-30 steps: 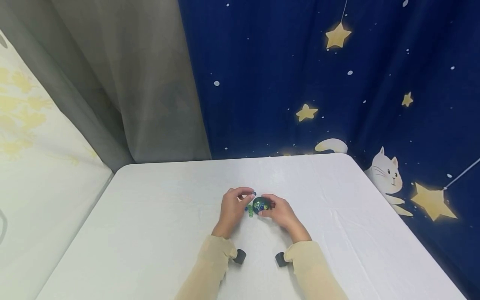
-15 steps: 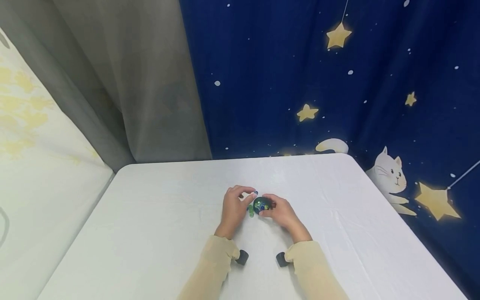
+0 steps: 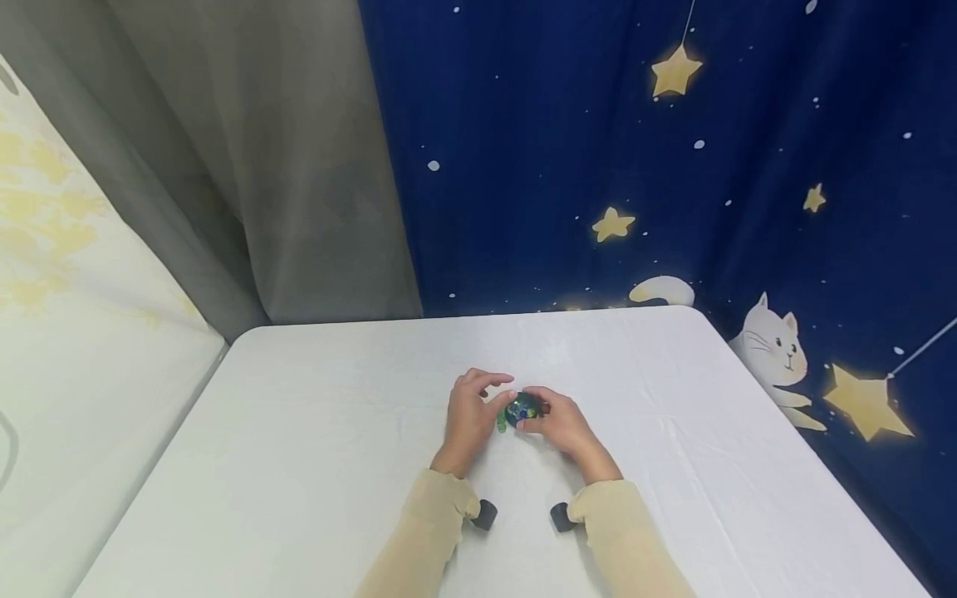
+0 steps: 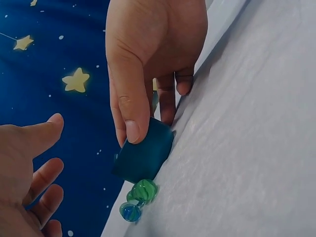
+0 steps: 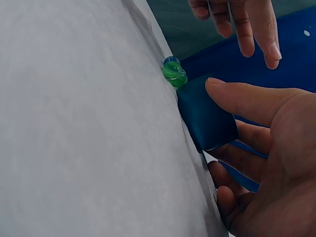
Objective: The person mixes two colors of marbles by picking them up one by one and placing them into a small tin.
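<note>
A small dark teal cup (image 4: 148,155) stands on the table, with several blue, green and yellowish marbles visible inside it in the head view. My right hand (image 3: 562,425) grips the cup's side, thumb in front and fingers behind. Over the cup's left rim hovers my left hand (image 3: 467,419), its thumb and forefinger apart and nothing seen between them. Green marbles (image 4: 144,191) and a blue marble (image 4: 131,212) lie close beside the cup, on its left in the head view. My left hand partly covers them there.
A white cloth covers the table (image 3: 299,432). Behind it hang a grey curtain (image 3: 329,166) and a dark blue curtain (image 3: 523,149) with stars. Each beige sleeve has a dark device (image 3: 484,515) at the wrist.
My left hand has shifted slightly right, toward the cup. The blue marble it pinched earlier is no longer between its fingers, which have spread. My right hand keeps its grip on the cup.
</note>
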A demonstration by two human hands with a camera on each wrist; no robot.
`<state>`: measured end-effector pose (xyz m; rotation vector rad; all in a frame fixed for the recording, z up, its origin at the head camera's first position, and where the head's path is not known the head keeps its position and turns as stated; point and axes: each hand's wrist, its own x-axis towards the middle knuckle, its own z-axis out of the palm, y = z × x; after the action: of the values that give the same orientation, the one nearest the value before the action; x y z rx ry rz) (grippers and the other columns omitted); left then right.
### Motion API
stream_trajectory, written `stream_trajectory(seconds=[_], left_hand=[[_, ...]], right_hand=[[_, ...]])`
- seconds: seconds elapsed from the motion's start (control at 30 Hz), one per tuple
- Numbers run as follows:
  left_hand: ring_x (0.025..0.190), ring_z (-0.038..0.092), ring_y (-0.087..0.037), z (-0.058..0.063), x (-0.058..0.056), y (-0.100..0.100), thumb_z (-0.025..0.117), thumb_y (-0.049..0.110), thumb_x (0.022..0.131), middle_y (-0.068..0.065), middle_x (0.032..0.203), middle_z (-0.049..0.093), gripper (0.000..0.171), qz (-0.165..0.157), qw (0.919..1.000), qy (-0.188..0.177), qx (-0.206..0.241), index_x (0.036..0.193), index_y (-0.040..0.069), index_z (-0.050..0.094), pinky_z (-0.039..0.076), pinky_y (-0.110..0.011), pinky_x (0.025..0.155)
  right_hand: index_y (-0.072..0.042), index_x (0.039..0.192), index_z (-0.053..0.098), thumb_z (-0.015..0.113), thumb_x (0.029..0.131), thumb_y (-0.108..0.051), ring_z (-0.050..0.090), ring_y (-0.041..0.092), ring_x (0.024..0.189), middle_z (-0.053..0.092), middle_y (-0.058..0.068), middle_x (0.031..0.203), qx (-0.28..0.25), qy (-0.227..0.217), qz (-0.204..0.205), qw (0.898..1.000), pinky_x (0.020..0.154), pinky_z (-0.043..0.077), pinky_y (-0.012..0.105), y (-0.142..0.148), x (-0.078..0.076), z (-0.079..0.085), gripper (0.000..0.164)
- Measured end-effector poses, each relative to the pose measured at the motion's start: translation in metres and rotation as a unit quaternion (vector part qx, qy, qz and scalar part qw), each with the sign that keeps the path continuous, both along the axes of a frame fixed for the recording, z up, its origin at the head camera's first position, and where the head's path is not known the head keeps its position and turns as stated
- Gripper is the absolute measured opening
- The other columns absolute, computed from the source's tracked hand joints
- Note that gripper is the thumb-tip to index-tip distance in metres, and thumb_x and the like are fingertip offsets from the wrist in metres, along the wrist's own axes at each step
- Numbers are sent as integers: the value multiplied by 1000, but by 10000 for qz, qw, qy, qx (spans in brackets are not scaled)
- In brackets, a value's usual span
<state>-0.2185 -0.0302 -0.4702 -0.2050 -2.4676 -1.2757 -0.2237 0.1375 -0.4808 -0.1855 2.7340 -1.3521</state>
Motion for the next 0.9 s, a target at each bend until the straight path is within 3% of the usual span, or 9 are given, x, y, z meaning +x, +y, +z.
stream_trajectory(seconds=[0.33,0.67,0.9], left_hand=[[86,52,-16,1,0,-5,78,26,83,6,96,61,22,103,9996,-256,-96,105,24,74,44,-31,75],[87,55,-22,0,-3,-16,78,23,84,4,97,63,22,72,9983,-574,-95,106,22,74,44,-32,75],[83,54,-19,-2,-4,-20,79,18,82,4,93,64,20,35,9961,-815,-329,101,20,75,43,-33,74]], right_hand=[[-12,132,59,81,78,-16,57,33,116,61,11,129,2,-20,7,10000,96,43,51,0,0,0,58],[-12,131,60,81,77,-16,57,34,116,61,11,129,-7,-49,-43,10000,96,43,51,1,2,2,58],[-12,132,59,81,78,-16,57,34,117,60,12,129,-5,-18,11,10000,96,43,51,2,3,3,59]])
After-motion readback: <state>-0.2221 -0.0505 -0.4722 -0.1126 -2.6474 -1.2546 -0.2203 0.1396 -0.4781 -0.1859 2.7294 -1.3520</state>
